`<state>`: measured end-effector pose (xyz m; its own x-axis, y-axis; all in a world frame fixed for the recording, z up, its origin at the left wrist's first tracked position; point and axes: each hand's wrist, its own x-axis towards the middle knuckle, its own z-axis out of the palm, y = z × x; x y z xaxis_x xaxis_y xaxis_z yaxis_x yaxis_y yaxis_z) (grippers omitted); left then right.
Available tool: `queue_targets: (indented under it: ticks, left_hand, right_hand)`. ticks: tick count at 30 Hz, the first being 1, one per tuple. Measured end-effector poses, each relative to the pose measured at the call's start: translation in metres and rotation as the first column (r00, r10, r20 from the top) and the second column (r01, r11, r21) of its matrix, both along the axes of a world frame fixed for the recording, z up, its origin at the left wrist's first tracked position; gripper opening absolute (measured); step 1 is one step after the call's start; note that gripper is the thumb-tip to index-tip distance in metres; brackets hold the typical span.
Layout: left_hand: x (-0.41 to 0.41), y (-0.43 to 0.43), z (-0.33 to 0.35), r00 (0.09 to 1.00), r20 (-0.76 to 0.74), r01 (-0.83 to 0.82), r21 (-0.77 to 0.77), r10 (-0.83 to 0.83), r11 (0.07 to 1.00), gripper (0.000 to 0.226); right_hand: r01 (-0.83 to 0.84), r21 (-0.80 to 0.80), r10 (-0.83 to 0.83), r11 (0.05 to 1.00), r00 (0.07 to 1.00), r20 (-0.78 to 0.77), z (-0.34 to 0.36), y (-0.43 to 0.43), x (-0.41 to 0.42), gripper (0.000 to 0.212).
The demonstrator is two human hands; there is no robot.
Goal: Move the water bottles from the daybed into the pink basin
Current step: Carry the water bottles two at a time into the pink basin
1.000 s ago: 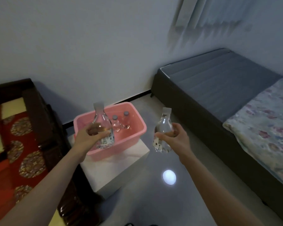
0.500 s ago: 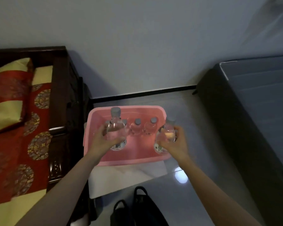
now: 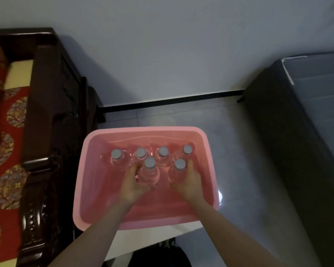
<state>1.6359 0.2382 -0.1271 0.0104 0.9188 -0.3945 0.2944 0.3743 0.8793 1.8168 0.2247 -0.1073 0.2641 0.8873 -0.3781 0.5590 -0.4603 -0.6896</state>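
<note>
Two bottles [image 3: 149, 171] lowered into pink basin [image 3: 143, 130]; left hand [image 3: 132, 186], right hand [image 3: 189, 184] grip one each

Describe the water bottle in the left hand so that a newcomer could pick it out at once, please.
Find the pink basin between the dark wooden daybed and the grey bed. Six grey-capped bottles stand inside, four behind, two in front. Yours is the front-left bottle, gripped by the left hand; the right hand holds the front-right bottle.
</note>
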Motion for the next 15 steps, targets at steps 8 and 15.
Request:
queue_targets:
  ticks: [8,15]
  left_hand:
    - [0.003,-0.003,-0.012,0.996,-0.082,-0.022,0.032,0.024,0.999,0.075]
    - [0.008,-0.005,-0.019,0.995,-0.093,-0.039,0.024,0.041,0.999,0.077]
  right_hand:
    - [0.005,-0.006,-0.004,1.000,0.997,0.078,-0.024,0.012,0.008,0.056]
    - [-0.025,-0.055,0.029,0.998,0.997,0.076,-0.031,0.017,0.014,0.056]
